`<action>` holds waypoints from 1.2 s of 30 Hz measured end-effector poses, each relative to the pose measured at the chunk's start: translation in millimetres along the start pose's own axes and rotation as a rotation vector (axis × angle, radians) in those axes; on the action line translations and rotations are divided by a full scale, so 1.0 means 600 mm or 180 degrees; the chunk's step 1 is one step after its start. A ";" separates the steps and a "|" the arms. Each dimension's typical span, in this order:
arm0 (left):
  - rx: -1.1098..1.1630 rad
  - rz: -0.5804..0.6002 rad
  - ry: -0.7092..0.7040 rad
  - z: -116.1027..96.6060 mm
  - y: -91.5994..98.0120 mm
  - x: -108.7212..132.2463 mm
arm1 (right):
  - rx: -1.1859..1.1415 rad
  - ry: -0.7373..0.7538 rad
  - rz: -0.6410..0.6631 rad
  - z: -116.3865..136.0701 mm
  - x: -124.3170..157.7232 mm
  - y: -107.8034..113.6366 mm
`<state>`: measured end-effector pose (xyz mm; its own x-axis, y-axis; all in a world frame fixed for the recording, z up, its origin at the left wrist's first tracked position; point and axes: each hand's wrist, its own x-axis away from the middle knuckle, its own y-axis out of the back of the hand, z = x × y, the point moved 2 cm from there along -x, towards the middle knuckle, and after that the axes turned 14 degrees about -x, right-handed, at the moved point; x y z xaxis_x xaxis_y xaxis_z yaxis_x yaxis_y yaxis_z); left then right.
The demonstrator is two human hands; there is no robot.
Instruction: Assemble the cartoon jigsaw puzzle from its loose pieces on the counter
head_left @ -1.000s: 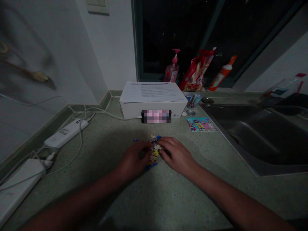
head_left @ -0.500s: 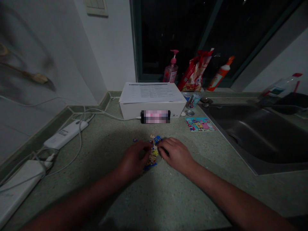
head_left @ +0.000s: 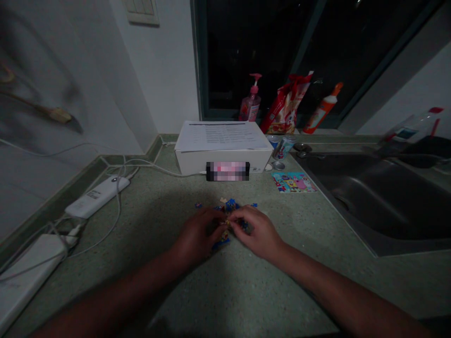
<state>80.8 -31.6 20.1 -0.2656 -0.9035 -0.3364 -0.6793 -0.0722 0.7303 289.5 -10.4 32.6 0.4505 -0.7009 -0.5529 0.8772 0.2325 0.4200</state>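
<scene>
puzzle pieces point(head_left: 230, 204), small, mostly blue and yellow, lie in a loose heap mid-tabletop point(head_left: 158, 272), under both hands. the left hand point(head_left: 197, 234) and right hand point(head_left: 257, 232) sit closer than a moment ago, fingertips narrowed together over the heap; whether they hold a piece i cannot tell. a blue piece now shows just right of the heap, and another lies just left of it. far off stand one white box point(head_left: 190, 162) under a printed sheet point(head_left: 221, 136), its text too small to read, one can point(head_left: 283, 148), one pump bottle point(head_left: 250, 105), one red bag point(head_left: 286, 105) and one orange bottle point(head_left: 322, 104). one picture card point(head_left: 293, 182) lies nearer, beside the sink point(head_left: 369, 197) on the right; two power strips point(head_left: 97, 197) lie near left.
</scene>
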 end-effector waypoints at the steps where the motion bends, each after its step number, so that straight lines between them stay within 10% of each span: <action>1: 0.0010 0.0012 -0.0010 0.001 -0.001 0.001 | -0.0043 0.0037 0.0004 0.002 0.001 -0.001; 13: 0.0061 -0.0021 0.0119 0.009 -0.004 0.002 | -0.0093 -0.0541 -0.0048 -0.023 0.008 0.005; 26: -0.0999 0.0430 -0.0702 0.000 0.003 0.003 | 0.0920 -0.0407 0.1189 -0.024 0.019 0.008; 36: -0.1225 0.0502 -0.0512 0.007 0.008 -0.002 | 0.1132 -0.0433 0.1161 -0.028 0.015 0.026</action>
<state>74.9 -29.1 21.5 -0.4693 -0.8410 -0.2691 -0.3258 -0.1183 0.9380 310.2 -1.8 21.7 0.6697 -0.7038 -0.2368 0.5464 0.2511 0.7990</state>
